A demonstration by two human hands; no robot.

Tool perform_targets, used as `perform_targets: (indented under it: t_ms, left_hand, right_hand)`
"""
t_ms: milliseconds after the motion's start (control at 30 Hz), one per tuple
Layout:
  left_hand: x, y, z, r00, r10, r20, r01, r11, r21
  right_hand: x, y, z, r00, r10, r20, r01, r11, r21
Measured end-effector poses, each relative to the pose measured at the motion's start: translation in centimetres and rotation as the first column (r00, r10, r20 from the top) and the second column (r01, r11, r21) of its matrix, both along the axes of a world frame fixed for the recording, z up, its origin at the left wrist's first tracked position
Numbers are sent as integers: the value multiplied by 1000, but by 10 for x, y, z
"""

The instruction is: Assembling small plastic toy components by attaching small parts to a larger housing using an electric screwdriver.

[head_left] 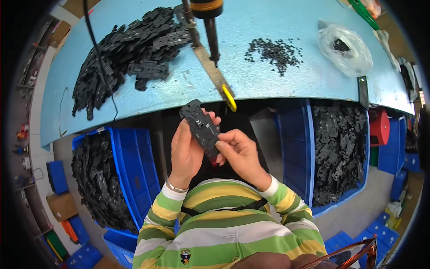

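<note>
My left hand (187,150) is wrapped around a long black moulded plastic part (200,125), held tilted over my lap just off the table edge. White markings show on its upper face. The fingers of my right hand (239,152) pinch at the part's lower right end; whether a small piece sits between the fingertips is hidden. Beyond the hands, a yellow-tipped metal strip (229,98) juts over the table edge. Above that strip hangs a power screwdriver (212,36), point down.
A heap of black plastic parts (130,49) covers the table's left. Small black pieces (275,53) lie scattered right of the screwdriver, near a clear plastic bag (347,54). Blue crates (139,154) full of black parts stand either side of me. A black cable (96,49) hangs at left.
</note>
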State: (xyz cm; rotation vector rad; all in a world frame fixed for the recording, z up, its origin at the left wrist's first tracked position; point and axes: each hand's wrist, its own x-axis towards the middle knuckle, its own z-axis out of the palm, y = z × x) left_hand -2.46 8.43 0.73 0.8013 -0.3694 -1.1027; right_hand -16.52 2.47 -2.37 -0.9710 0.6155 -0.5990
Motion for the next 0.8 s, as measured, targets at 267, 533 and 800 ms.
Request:
perform_targets:
  t_ms: [267,533,800]
  left_hand:
    - [-11,-6,-11,998,34,56,-29,996,-84]
    - [-7,0,-14,998,27,54,-35,989,142]
    - [-12,2,-18,999,11,40,-17,985,172]
  right_hand:
    - [-4,-18,10,998,61,-35,-68,966,-248]
    - [-34,-171,33,720,-684,-117,-119,45,-992]
    - [-31,-200,29,698,-686,-206,-352,-78,-933]
